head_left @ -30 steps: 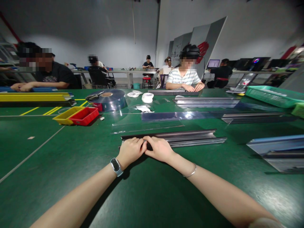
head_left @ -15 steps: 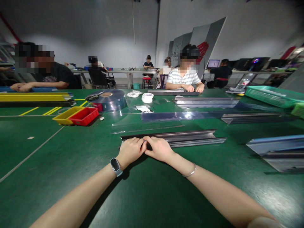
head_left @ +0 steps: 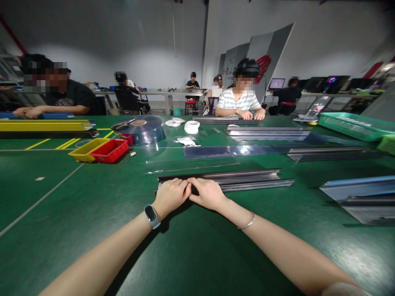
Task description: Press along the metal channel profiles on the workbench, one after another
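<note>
Green tabletop (head_left: 185,263) fills the foreground, where a person wears a fitness band (head_left: 151,213) and a silver bangle (head_left: 247,224). The left hand (head_left: 173,194) and right hand (head_left: 208,193), fingers curled and meeting, rest at the left end of a dark channel-shaped profile (head_left: 247,177); how firmly either grips it cannot be told. Beyond lie a clear plastic strip (head_left: 191,165), red (head_left: 110,151) and yellow bins (head_left: 84,151), and scissors (head_left: 123,125) atop a film roll (head_left: 149,133). Across the table, a co-worker in a striped shirt (head_left: 237,103) sits with both hands lowered.
</note>
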Motion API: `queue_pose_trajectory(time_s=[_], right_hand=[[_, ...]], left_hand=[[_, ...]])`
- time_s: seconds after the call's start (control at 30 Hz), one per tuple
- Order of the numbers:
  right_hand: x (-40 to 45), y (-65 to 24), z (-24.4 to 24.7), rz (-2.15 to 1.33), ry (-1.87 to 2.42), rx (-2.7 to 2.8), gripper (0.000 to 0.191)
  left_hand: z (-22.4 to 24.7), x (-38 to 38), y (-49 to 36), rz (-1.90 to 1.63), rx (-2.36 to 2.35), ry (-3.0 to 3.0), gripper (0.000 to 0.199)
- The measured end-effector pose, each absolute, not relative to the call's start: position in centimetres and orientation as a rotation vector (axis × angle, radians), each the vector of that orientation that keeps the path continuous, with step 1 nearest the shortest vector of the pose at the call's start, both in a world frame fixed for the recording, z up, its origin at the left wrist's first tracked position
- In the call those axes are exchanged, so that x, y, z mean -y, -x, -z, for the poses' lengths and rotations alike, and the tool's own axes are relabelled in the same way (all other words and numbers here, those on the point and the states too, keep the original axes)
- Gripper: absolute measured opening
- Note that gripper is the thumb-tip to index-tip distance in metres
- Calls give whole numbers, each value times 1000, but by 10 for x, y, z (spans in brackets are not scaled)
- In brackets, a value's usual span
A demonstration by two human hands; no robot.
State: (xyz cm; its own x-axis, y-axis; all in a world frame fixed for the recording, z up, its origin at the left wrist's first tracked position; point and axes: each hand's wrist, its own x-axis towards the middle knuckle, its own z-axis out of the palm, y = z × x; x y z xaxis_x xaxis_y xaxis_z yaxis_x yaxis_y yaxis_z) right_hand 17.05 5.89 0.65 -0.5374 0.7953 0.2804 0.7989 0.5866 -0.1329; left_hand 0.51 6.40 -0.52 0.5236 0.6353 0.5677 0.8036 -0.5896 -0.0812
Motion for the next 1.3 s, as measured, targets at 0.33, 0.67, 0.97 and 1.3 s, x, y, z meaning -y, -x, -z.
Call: queue_pose_trajectory(time_s=[0.33,0.67,0.97,1.3], right_hand=[[-59,-169,-7,15,1304,2502,41],[-58,-170,-6,-60,1279,2446,39],[-58,-169,-7,-39,1283,2446,39],[-58,-170,-5,-12,1286,2455,37]], left_hand=[[5,-64,-6,670,1226,2436,26],[6,-64,-4,688,1189,2439,27],[7,-65,-4,659,1213,2449,27],[8,-66,-3,658,1207,2454,28]])
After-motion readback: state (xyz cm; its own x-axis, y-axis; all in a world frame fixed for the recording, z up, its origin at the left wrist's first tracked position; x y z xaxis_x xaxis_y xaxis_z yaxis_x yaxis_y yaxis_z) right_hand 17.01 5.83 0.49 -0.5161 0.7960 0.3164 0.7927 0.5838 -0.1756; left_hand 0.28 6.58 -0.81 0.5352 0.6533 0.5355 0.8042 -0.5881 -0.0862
